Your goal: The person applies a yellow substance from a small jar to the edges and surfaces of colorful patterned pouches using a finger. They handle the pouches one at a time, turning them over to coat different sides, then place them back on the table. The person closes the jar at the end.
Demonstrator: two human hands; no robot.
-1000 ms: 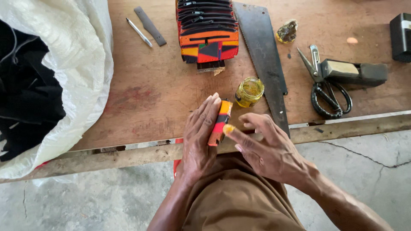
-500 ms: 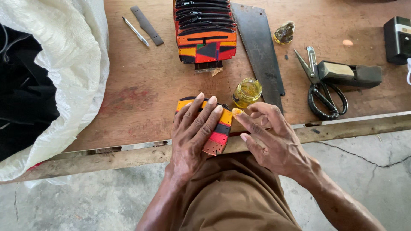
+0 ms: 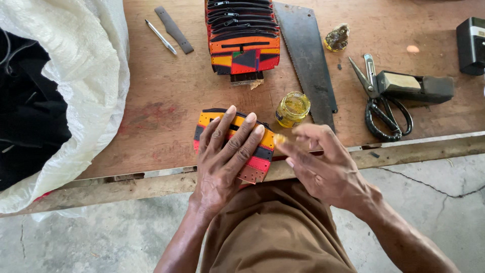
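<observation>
A flat striped leather piece (image 3: pixel 258 163) in yellow, black, red and orange lies at the front edge of the wooden table (image 3: pixel 166 101). My left hand (image 3: pixel 225 151) presses flat on it with fingers spread. My right hand (image 3: pixel 323 164) hovers just to its right, fingers loosely apart, with a yellow glue blob on one fingertip next to the piece's right edge. A small open jar of yellow glue (image 3: pixel 292 109) stands just behind my right hand.
A stack of similar striped leather pieces (image 3: pixel 242 38) stands at the back. A hand saw (image 3: pixel 306 55), scissors (image 3: pixel 381 108), a dark block (image 3: pixel 414 87), a pen (image 3: pixel 160 36), a grey strip (image 3: pixel 174 29) and a white sack of dark material (image 3: pixel 60 91) surround it.
The leather piece went from upright between both hands to lying flat on the table under my left palm. My right hand let go and lifted to the right.
</observation>
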